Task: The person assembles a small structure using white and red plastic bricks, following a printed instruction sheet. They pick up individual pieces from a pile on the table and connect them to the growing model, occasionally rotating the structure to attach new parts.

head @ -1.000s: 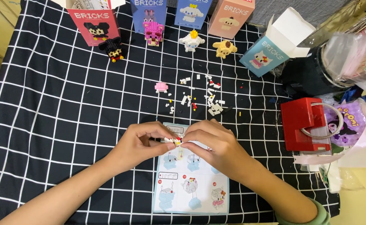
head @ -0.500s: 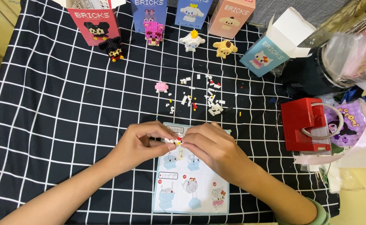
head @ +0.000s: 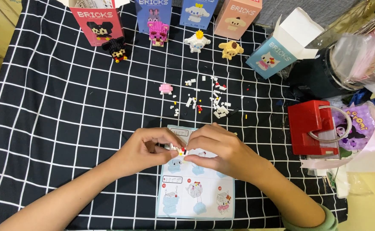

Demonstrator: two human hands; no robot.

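Pinching a small brick piece (head: 179, 149) between them, left hand (head: 147, 150) and right hand (head: 221, 147) worked directly above the instruction sheet (head: 196, 196), loose bricks (head: 213, 105) near for reach.

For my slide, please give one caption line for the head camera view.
Both hands, left hand and right hand, pinch a small white brick piece above an instruction sheet on a checked black cloth.

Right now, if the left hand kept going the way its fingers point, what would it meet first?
The left hand points rightward; it would meet the small brick piece pinched between both hands, then the right hand at once. They already touch.
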